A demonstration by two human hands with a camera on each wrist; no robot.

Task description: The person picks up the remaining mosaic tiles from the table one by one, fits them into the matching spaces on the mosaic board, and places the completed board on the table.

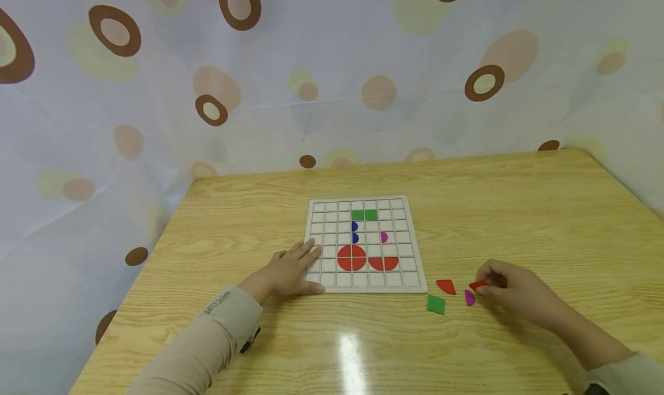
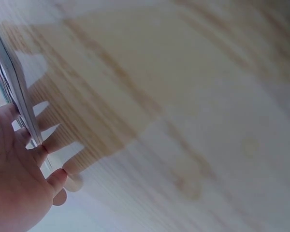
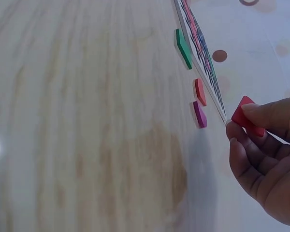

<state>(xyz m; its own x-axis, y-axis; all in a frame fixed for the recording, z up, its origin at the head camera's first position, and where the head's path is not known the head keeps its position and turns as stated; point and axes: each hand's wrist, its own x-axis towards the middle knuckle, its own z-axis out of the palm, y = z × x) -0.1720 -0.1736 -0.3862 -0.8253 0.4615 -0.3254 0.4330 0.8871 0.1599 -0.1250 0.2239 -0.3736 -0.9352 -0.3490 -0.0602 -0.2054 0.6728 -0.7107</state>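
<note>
A white grid board lies on the table with colored flat pieces set in its squares. Red quarter pieces form a full circle, and two more make a half circle. My left hand rests spread over the board's left edge, thumb at the near corner. To the right of the board, my right hand pinches a red piece between thumb and fingers. Close by on the table lie a red quarter piece, a purple half-round piece and a green square.
Two green squares, two blue half-rounds and a purple half-round also sit on the board. The wooden table reaches back to a patterned cloth hanging behind and at both sides.
</note>
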